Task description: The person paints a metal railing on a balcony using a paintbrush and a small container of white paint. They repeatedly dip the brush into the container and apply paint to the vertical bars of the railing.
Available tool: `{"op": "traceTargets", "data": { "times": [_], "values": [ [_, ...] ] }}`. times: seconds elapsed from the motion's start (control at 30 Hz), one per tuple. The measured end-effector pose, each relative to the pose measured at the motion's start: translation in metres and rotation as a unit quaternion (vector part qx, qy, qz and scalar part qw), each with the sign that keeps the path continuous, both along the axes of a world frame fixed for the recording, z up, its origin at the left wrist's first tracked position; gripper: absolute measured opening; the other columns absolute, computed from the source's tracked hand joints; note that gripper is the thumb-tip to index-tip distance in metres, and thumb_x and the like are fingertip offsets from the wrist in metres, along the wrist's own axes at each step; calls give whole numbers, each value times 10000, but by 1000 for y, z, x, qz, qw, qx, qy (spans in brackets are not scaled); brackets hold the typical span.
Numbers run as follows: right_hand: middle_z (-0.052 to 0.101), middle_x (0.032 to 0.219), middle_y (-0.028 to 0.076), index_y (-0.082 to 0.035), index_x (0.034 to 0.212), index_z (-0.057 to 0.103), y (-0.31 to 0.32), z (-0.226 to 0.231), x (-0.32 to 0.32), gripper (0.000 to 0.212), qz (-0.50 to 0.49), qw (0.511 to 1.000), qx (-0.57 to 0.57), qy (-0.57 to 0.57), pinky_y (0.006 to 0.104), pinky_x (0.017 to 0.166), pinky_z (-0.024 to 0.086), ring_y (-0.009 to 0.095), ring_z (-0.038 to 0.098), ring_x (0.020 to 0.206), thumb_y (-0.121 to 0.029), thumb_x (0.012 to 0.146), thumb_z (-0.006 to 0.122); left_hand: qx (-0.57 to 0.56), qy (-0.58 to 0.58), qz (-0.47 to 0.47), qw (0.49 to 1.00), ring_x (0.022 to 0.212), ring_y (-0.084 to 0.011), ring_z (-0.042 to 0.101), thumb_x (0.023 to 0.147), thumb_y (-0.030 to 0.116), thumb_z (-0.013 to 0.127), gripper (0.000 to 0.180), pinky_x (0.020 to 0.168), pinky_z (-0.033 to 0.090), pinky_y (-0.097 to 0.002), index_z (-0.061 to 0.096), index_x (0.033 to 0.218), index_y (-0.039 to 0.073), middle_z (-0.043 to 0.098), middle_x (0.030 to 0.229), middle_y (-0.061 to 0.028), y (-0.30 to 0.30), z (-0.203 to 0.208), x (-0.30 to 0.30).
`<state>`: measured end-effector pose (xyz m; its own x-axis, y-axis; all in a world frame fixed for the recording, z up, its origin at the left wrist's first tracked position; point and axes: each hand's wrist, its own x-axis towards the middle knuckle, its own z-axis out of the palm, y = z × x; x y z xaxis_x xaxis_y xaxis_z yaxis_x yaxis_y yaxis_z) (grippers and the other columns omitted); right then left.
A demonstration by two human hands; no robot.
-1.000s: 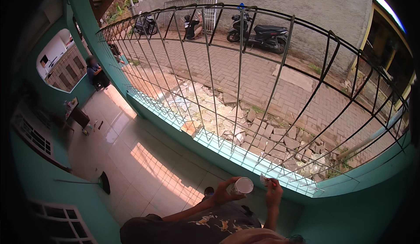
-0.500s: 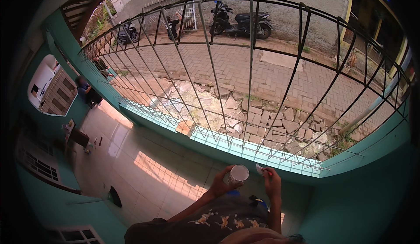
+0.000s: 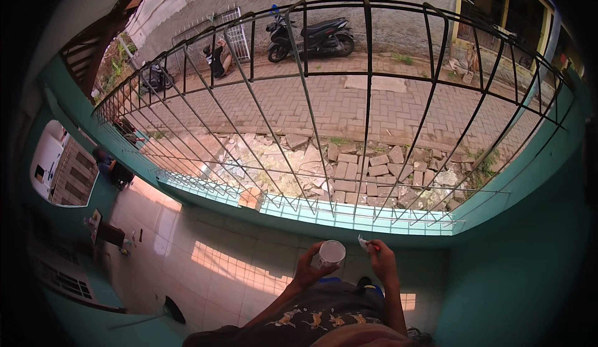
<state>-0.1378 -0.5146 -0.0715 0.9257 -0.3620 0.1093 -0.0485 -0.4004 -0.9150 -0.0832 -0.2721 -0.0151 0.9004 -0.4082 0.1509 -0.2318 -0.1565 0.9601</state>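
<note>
Seated person: at the far left, by the teal wall, a person sits at the edge of the tiled floor.
Small desk: nearer on the left, a dark brown desk, with small items lying on the tiles beside it.
Broom: near left, a dark broom-like head on a pale green handle; its exact kind is hard to tell.
Brick: an orange block sits on the teal ledge below the wire grille.
Left hand: the hand is curled part-way closed round the cup's left side.
Cup: a round pale cup is held up in front of the dark shirt, opening upward, its rim clear of the fingers; what is inside cannot be made out.
Tool: a small red-handled tool with a whitish tip points left, near the cup but apart from it.
Right hand: the hand is nearly closed, fingertips pinching the red handle.
Step, cup and tool: judged from the pose, both are held ready, with no contact between them.
Next move, right hand: it probably calls for a firm pinch and careful aim of the tip, with the left hand holding the cup level.
</note>
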Motion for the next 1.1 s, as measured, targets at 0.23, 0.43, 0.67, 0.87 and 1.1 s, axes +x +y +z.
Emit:
{"op": "traceTargets", "data": {
  "times": [0.23, 0.43, 0.67, 0.87, 1.1],
  "values": [
    [714, 921, 145, -14, 1033, 658, -3, 6, -1, 145, -15, 999, -29, -9, 341, 745, 534, 256, 708, 843, -131, 973, 597, -21, 0, -3, 1000, 1158, -205, 609, 711, 199, 902, 676, 996, 475, -365, 577, 1286, 55, 657, 1207, -100, -2, -8, -1],
    [696, 917, 173, -21, 1042, 655, -4, 18, -2, 154, -16, 1000, -19, -19, 362, 739, 526, 322, 697, 869, -145, 964, 609, -5, 32, 8, 999, 1183, -202, 591, 717, 170, 894, 684, 1016, 459, -366, 563, 1303, 46, 644, 1226, -106, 2, -2, -6],
    [692, 963, 175, -40, 1039, 653, 3, 20, -8, 149, -27, 999, 9, 19, 411, 750, 532, 375, 676, 912, -149, 941, 624, 28, 35, 11, 999, 1187, -227, 585, 701, 151, 897, 709, 1029, 452, -389, 529, 1295, 35, 620, 1228, -115, 9, 1, -3],
    [686, 954, 186, -37, 1049, 643, -6, 8, -9, 156, -38, 999, -16, 5, 418, 738, 532, 376, 674, 888, -149, 942, 625, 36, 31, 13, 999, 1161, -223, 603, 707, 157, 893, 690, 1008, 471, -385, 537, 1285, 36, 638, 1211, -115, 1, -5, -4],
    [691, 991, 177, -34, 1060, 643, -5, 14, -8, 169, -26, 1000, -12, 6, 412, 763, 528, 370, 670, 922, -162, 952, 619, 23, 57, 9, 998, 1118, -219, 628, 712, 149, 896, 684, 966, 507, -363, 536, 1282, 37, 648, 1184, -111, 7, -1, -9]
  ]
}}
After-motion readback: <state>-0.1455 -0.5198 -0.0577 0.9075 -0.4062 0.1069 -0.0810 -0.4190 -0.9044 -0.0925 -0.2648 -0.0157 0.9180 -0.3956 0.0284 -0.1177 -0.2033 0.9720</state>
